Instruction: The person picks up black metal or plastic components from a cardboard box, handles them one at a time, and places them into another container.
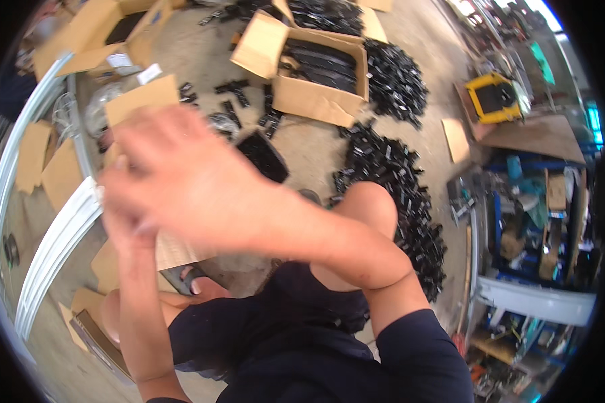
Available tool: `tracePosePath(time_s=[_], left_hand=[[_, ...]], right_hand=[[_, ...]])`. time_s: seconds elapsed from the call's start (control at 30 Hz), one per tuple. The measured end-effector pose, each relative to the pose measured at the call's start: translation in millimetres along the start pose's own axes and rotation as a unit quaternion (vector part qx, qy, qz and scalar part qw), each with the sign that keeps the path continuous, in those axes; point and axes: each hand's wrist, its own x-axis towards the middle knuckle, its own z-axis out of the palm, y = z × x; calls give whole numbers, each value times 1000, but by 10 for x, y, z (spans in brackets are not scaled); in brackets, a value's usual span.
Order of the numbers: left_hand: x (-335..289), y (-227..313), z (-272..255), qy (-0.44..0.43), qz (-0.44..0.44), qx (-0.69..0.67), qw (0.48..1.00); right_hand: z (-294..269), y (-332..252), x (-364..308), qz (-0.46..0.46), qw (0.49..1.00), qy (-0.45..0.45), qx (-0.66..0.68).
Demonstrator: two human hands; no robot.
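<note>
Head view: a floor [417,37] workspace seen from above, clock directions taken from the middle of the view.
Right hand [171,171]: at 9 o'clock, fingers bent and badly blurred, crossing over the other hand; how far it is open, and whether it grips anything, I cannot tell.
Left hand [121,218]: just under the right at 9 o'clock, mostly hidden by it; its opening and any hold cannot be told either.
Strips [54,258]: a white bundle between 8 and 9 o'clock, the things nearest the hands, their upper ends right beside the fingers; whether they touch is unclear.
Outer strips [13,158]: another long pale bundle, farther out at 9 to 10 o'clock.
Box [316,101]: at 12 o'clock, flaps open, dark curved parts inside.
Near heap [390,161]: small black pieces lying loose from 2 round to 4 o'clock, beside the knee.
Far heap [396,80]: more of the same at 1 o'clock, against the box.
Tray [262,154]: dark, at 11 o'clock, with scattered black pieces beyond it.
Progress: seemingly mid-work; the box is already partly or wholly filled, as far as its opening shows.
Left over: both heaps are large and loose, so much looks unfinished, though which pieces are done cannot be judged.
</note>
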Motion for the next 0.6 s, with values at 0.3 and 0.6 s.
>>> tracePosePath(time_s=[0.3,0.6], left_hand=[[-97,90,231,-1,-110,62,992],[-276,359,391,-240,50,163,956]], right_hand=[[255,217,-236,232,944,-125,200],[86,458,-200,516,710,6,479]])
